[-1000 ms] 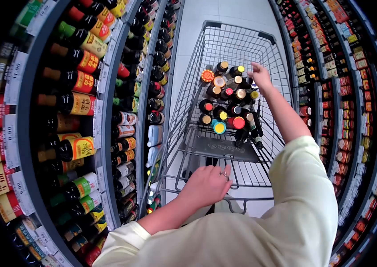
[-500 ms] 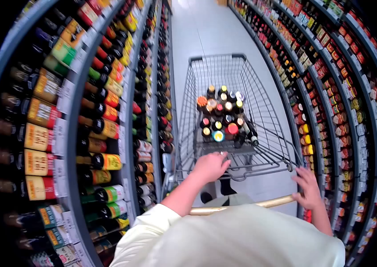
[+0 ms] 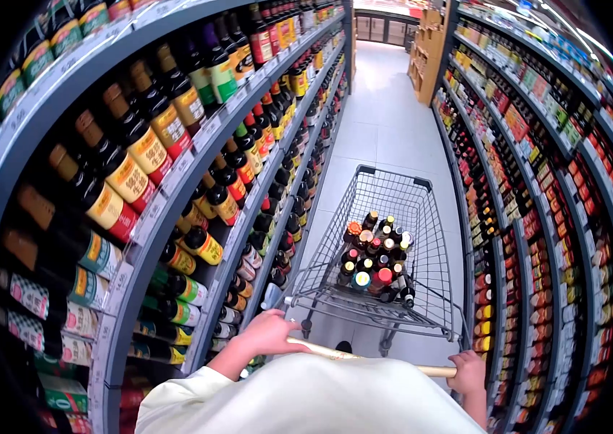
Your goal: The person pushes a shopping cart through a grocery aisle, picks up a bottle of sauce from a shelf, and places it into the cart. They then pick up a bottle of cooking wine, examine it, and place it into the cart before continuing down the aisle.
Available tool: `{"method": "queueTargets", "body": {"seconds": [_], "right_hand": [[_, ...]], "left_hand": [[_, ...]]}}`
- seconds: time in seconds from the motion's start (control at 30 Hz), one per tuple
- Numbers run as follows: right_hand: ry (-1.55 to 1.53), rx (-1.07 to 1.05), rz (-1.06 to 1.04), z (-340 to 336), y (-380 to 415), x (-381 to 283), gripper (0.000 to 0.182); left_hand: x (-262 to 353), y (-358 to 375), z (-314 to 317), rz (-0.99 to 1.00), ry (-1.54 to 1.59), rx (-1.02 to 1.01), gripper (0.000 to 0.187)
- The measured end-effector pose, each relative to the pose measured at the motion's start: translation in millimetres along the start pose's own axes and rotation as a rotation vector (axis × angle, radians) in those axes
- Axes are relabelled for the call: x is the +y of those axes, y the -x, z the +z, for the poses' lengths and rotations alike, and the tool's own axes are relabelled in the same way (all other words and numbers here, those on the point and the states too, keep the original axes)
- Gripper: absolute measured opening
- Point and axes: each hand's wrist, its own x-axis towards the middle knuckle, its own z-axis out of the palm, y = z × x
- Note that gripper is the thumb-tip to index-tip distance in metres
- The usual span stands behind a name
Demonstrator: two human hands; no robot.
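Two ends of the handle meet me, my right fingers curled round one, my left hand at the other, grip unclear, the handle crosswise, the cart just ahead.

Your dark grey metal-wire shopping cart shows a smooth finish; its pale gold handlebar is glossy (metallic-looking).

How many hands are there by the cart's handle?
2. The left hand is at the left end of the gold handle, and the right hand is at its right end. No other hands show near the cart.
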Motion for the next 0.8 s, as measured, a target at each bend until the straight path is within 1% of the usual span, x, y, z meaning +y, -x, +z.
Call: {"method": "queueTargets", "body": {"seconds": [0.07, 0.1, 0.2, 0.27, 0.3, 0.47, 0.6, 0.67, 0.7, 0.73, 0.77, 0.8], "right_hand": [[-0.003, -0.028, -0.001, -1.8, -3.8, 0.9, 0.028], [0.005, -0.041, -0.010, -2.2, -6.2, 1.7, 0.029], [0.008, -0.064, -0.058, -6.2, -14.1, 2.6, 0.034], [-0.030, -0.088, -0.036, -3.4, -18.0, 6.3, 0.034], [-0.020, -0.094, -0.045, -5.0, -21.3, 4.8, 0.033], [-0.030, -0.124, -0.125, -7.7, -38.9, 14.8, 0.033], [-0.045, -0.117, -0.083, -9.7, -55.5, 12.0, 0.033], [-0.041, -0.132, -0.083, -8.7, -65.7, 14.4, 0.032], [-0.038, -0.103, -0.098, -9.2, -71.7, 14.5, 0.033], [-0.037, -0.074, -0.111, -8.7, -76.7, 13.1, 0.033], [-0.076, -0.079, -0.045, -9.6, -81.6, 11.0, 0.035], [-0.072, -0.119, -0.024, -9.6, -86.9, 13.4, 0.037]], "left_hand": [[-2.2, 5.2, 15.8, 0.061, -0.150, 0.124, 0.068], [2.1, 5.4, 12.1, 0.063, -0.190, 0.141, 0.061], [5.5, 5.2, 6.5, 0.046, -0.150, 0.206, 0.046], [1.1, 0.0, 13.8, 0.023, -0.163, 0.237, 0.039], [-0.7, -0.2, 13.8, 0.055, -0.151, 0.295, 0.036], [-2.7, -6.9, 9.9, 0.033, -0.132, 0.305, 0.030], [-6.4, -14.7, 6.5, 0.004, -0.134, 0.332, 0.025], [-12.1, -21.9, 6.6, -0.005, -0.143, 0.405, 0.026], [-14.2, -24.9, 3.5, 0.008, -0.151, 0.433, 0.028], [-16.5, -28.2, 3.0, 0.016, -0.158, 0.474, 0.026], [-17.6, -31.5, 0.5, 0.019, -0.158, 0.477, 0.024], [-18.7, -34.9, -1.4, 0.024, -0.160, 0.482, 0.023]]}}
